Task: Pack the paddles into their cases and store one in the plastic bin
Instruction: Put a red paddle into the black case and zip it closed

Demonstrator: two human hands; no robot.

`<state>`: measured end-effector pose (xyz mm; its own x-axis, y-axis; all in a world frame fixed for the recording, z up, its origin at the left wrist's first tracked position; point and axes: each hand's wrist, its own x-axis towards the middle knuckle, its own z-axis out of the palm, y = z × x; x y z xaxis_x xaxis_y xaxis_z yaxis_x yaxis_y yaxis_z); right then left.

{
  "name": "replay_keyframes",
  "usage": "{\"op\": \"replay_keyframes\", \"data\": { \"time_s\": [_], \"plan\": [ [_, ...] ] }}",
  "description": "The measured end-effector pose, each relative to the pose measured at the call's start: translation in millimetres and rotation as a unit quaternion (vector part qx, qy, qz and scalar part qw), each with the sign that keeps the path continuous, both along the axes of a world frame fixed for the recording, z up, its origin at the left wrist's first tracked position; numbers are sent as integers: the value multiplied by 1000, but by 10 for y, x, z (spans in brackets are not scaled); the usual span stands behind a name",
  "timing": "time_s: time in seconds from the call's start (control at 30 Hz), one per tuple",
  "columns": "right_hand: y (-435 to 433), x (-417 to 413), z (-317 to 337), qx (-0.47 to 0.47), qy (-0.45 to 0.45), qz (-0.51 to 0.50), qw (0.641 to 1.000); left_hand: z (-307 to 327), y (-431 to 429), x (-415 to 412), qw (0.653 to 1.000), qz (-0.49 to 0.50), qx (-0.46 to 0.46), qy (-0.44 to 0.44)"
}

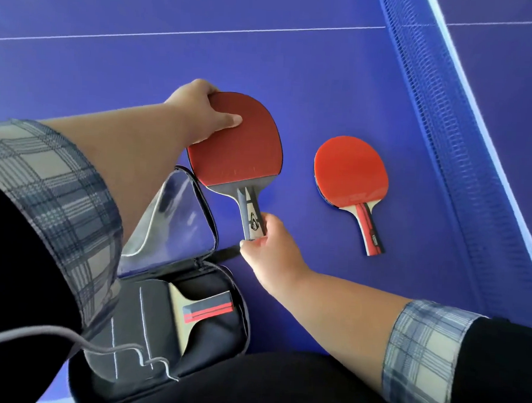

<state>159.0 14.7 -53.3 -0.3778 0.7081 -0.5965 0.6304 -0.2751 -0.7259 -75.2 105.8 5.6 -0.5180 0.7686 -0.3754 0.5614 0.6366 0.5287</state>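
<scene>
I hold a dark red paddle (246, 145) over the blue table. My left hand (201, 111) grips the far edge of its blade, thumb on the rubber. My right hand (268, 244) pinches the end of its grey handle. An open black zip case (172, 313) lies at the near edge, its clear-lined lid (171, 224) raised. Inside the case lies another paddle (203, 309), only its red-striped handle and neck showing. A bright red paddle (351, 175) rests flat on the table to the right, handle toward me.
The table's net (441, 118) with its white top band runs diagonally along the right side. A white line (187, 32) crosses the table surface at the far side. A grey cord (103, 347) drapes over the case at the lower left.
</scene>
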Motion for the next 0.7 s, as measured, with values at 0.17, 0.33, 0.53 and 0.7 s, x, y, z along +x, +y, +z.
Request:
{"op": "replay_keyframes", "data": {
  "time_s": [0.17, 0.33, 0.53, 0.7],
  "plan": [
    [-246, 141, 186, -14, 50, -22, 998, 131, -276, 166, 999, -6, 21, -25],
    [-595, 347, 385, -38, 62, -32, 997, 246, -666, 365, 998, -13, 46, -29],
    [-945, 450, 627, 13, 98, -68, 993, 441, -1185, 364, 995, 21, 88, -41],
    [-1092, 368, 949, 73, 139, -99, 983, 940, -1333, 360, 990, 9, 136, -23]
  ]
}}
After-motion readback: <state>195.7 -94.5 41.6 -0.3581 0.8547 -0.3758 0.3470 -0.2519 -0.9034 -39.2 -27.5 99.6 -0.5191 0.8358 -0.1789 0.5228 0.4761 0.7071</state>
